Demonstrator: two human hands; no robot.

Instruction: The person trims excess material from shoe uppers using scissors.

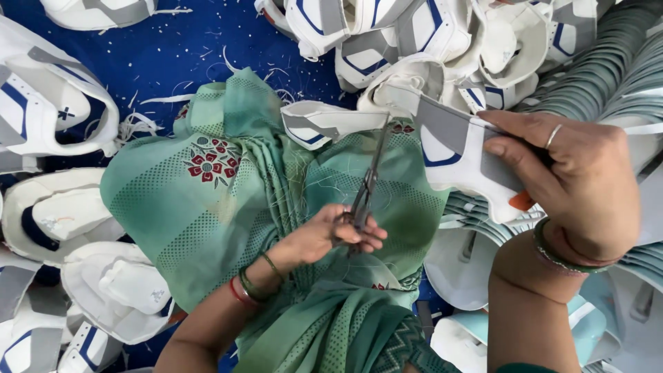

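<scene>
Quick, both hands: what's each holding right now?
Left hand: closed on the scissors.
Right hand: gripping a white, grey and blue shoe upper.

Left hand (338, 235) curled closed at centre, wrist bent; right hand (566, 183) raised at right, fingers pinched shut, forearm upright.

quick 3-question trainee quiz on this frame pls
1. Which hand holds the scissors? A) left hand B) right hand C) neither
2. True or false: the right hand grips a white-and-grey shoe upper.
3. Fill in: the cloth across the lap is ___ with red flowers.
Key: 1 A; 2 true; 3 green.
</scene>
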